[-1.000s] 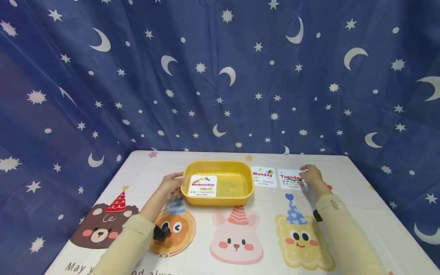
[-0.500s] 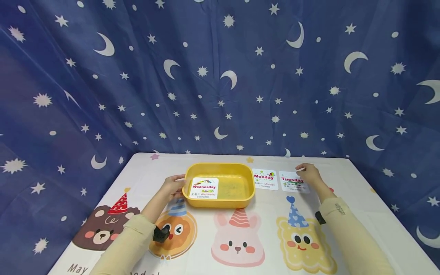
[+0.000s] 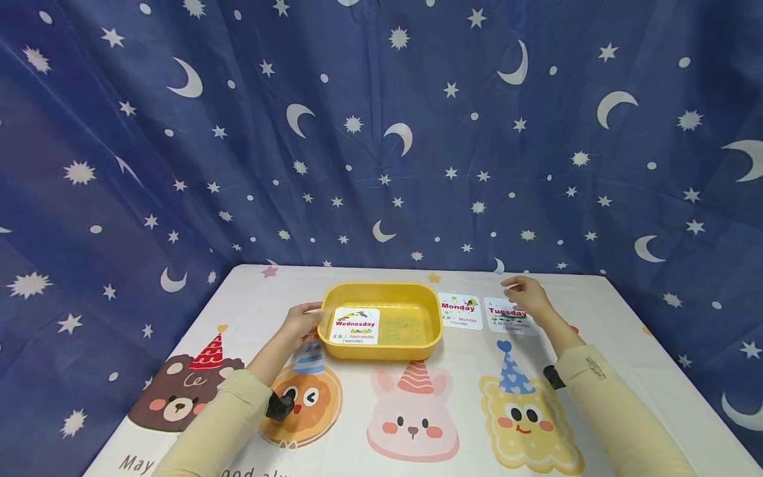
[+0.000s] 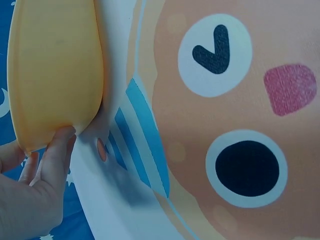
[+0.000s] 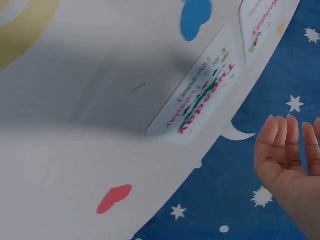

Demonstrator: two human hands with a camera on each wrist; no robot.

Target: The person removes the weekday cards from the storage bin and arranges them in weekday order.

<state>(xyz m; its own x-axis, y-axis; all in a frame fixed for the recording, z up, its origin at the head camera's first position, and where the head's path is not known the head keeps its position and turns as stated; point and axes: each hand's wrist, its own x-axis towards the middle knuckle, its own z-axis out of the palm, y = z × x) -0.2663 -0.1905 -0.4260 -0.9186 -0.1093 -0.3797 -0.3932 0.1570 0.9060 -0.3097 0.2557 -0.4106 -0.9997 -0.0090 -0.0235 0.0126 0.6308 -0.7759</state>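
Note:
A yellow plastic tray (image 3: 411, 350) stands toward the back of the table, with a white "Wednesday" card (image 3: 357, 328) in its left part. My left hand (image 3: 301, 324) grips the tray's left end; in the left wrist view the fingers (image 4: 59, 145) lie against its outer wall and the thumb is at the rim. To the right of the tray, a "Monday" card (image 3: 460, 313) and a "Tuesday" card (image 3: 503, 321) lie side by side, print up. Above the "Tuesday" card hovers my right hand (image 3: 530, 298), its fingers loosely bent and holding nothing.
The white tablecloth (image 3: 429, 414) has printed cartoon faces, including a bear (image 3: 179, 397) and a pink rabbit (image 3: 412, 424). A blue curtain (image 3: 381, 132) with moons and stars hangs right behind the table's back edge.
My right hand has risen off the "Tuesday" card and shifted slightly left and back. My left hand keeps its grip on the tray. The head view has tilted a little.

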